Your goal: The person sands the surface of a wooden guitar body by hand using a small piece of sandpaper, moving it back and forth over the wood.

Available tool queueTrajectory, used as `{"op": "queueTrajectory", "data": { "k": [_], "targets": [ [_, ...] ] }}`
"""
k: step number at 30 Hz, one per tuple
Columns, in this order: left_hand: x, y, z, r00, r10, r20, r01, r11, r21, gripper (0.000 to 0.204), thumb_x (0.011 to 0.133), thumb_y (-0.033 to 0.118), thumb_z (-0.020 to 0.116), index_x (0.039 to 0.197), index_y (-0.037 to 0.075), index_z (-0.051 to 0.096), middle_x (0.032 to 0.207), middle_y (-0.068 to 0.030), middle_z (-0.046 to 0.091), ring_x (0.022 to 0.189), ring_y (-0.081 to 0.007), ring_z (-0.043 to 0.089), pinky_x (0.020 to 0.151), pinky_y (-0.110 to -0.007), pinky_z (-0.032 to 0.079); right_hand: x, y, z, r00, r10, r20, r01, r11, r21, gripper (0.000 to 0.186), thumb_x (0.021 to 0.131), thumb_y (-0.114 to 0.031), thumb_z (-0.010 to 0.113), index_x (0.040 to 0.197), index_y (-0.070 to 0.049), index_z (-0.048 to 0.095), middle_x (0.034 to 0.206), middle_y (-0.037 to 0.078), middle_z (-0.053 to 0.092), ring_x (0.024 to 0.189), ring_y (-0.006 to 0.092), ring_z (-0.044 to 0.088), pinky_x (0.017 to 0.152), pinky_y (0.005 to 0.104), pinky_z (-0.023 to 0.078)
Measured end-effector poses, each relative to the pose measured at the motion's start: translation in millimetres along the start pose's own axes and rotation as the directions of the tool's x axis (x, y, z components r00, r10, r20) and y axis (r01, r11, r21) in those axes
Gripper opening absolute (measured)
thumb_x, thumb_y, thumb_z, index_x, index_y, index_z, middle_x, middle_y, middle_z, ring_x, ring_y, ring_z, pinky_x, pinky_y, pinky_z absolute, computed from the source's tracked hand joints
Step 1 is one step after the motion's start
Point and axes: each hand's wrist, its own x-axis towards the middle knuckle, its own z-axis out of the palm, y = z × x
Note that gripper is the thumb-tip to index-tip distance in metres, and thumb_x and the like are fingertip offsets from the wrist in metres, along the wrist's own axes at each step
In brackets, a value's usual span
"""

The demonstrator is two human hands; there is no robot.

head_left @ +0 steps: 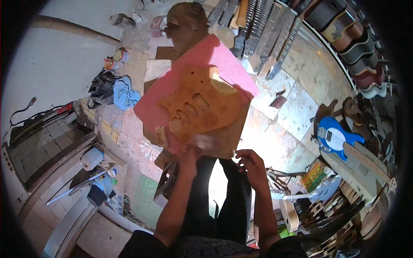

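An orange-brown wooden electric guitar body with routed cavities lies on a pink board in front of me. My left hand is at the body's near edge; its fingers are smeared by motion. A pale blurred patch shows beside them, and I cannot tell whether they hold anything. My right hand hovers off the near right corner of the brown board beneath. Its fingers are curled, and a small whitish thing at their tips is too small to name. A small tan block rests on the pink board's left part.
Several guitar necks lie on the tiled floor at the far right. A blue electric guitar stands at the right, below a row of guitar bodies. Blue cloth and a tin sit along the left wall.
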Motion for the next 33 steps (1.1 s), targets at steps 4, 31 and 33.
{"op": "queueTrajectory", "data": {
  "k": [4,31,33],
  "targets": [
    [28,42,-82,0.953,0.019,-0.304,-0.054,0.993,-0.108,0.033,0.110,0.032,0.059,0.131,0.007,0.066,0.118,-0.0047,0.069,0.104,-0.0179,0.067,0.088,-0.034,0.059,-77,-94,16,0.597,-0.671,0.440,0.726,0.685,0.062,0.025,0.109,-0.012,0.053,0.112,-0.002,0.075,0.115,0.014,0.076,0.097,0.0267,0.074,0.082,0.0363,0.060],
    [108,38,-390,0.860,0.147,-0.489,-0.126,0.989,0.075,0.050,0.102,0.008,0.061,0.150,0.015,0.048,0.132,-0.0161,0.066,0.113,-0.0279,0.072,0.093,-0.042,0.063,85,346,83,0.863,0.060,0.502,0.352,0.640,-0.683,0.027,0.099,-0.021,0.059,0.111,-0.003,0.075,0.112,0.019,0.075,0.102,0.0362,0.071,0.090,0.0468,0.057],
    [116,47,-396,0.847,0.139,-0.513,-0.159,0.987,0.004,0.053,0.101,0.006,0.064,0.151,0.017,0.047,0.129,-0.0160,0.067,0.111,-0.0289,0.073,0.091,-0.041,0.063,134,437,129,0.838,0.069,0.542,0.432,0.522,-0.735,0.029,0.097,-0.015,0.058,0.118,-0.004,0.075,0.123,0.024,0.074,0.113,0.0456,0.070,0.098,0.0537,0.056]
  ]
}}
